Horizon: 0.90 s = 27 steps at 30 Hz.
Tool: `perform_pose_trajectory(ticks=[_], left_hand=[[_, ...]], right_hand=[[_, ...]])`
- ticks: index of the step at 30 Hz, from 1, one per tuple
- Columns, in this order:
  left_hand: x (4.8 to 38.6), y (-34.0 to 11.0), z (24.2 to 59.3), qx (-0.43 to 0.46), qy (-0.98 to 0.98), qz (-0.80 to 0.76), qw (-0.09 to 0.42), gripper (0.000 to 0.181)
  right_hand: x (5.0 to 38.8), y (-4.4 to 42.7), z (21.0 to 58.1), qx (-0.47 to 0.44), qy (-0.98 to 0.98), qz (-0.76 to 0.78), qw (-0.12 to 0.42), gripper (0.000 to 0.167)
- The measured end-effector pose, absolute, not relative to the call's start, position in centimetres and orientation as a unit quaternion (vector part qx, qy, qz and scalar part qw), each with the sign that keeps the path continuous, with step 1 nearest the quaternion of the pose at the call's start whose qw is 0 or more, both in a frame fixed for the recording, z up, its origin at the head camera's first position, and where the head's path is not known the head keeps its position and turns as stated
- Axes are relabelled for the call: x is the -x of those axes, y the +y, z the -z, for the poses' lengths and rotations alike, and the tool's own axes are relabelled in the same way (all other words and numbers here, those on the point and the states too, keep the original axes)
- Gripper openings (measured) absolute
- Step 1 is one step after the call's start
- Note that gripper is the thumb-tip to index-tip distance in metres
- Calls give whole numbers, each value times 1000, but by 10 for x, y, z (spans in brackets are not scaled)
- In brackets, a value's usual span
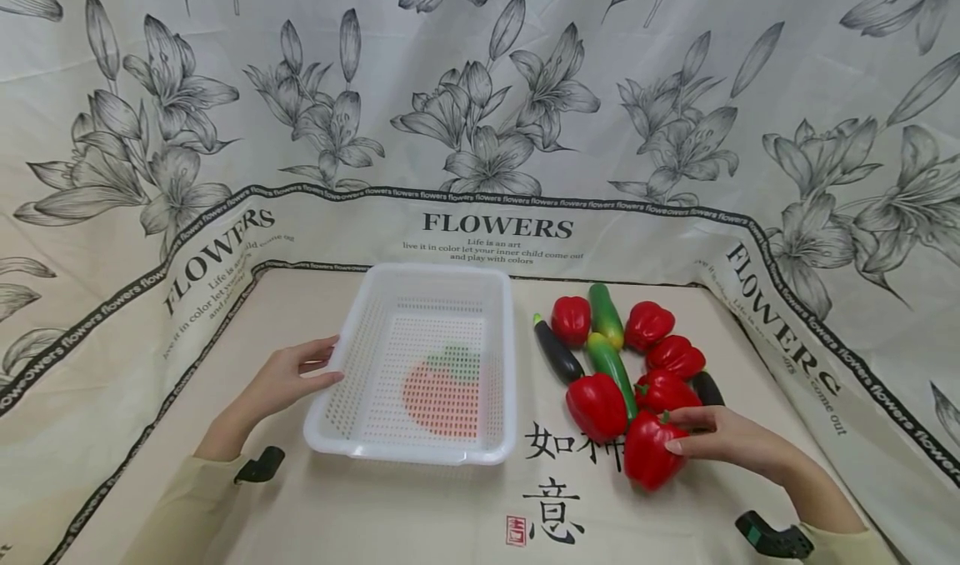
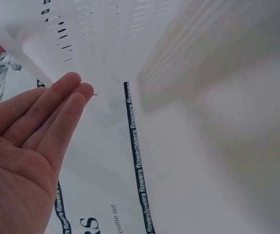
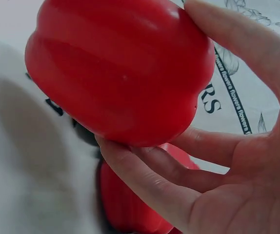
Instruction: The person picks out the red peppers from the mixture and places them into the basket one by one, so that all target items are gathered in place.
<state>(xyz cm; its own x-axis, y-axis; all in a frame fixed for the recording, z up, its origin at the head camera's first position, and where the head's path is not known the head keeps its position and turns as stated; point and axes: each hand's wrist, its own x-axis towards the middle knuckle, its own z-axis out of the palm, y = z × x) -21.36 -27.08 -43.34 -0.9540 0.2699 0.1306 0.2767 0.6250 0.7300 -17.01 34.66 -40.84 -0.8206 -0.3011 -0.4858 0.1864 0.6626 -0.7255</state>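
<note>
My right hand (image 1: 723, 442) grips a red bell pepper (image 1: 651, 455) between thumb and fingers. In the right wrist view the bell pepper (image 3: 123, 70) is held above the cloth, with another red pepper (image 3: 135, 200) beneath it. At the left side of a white perforated basket (image 1: 348, 357), my left hand (image 1: 288, 377) touches the rim. The left wrist view shows that hand (image 2: 37, 131) with straight fingers beside the basket wall. A strawberry-like print (image 1: 442, 394) marks the basket floor, and nothing lies inside.
Right of the basket lie several more red bell peppers (image 1: 596, 407), a dark eggplant (image 1: 558, 350), two green cucumber-like vegetables (image 1: 606, 317) and another dark vegetable (image 1: 707, 388). A flower-printed cloth (image 1: 495, 232) rises behind and along both sides. Black characters (image 1: 553, 511) mark the front cloth.
</note>
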Motion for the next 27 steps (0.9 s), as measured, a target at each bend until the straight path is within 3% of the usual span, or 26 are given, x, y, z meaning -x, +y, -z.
perform_pose_trajectory(ticks=[27], left_hand=[[217, -273, 421, 167, -909, 383, -7, 68]], right_hand=[[209, 322, 379, 69, 876, 402, 256, 75]])
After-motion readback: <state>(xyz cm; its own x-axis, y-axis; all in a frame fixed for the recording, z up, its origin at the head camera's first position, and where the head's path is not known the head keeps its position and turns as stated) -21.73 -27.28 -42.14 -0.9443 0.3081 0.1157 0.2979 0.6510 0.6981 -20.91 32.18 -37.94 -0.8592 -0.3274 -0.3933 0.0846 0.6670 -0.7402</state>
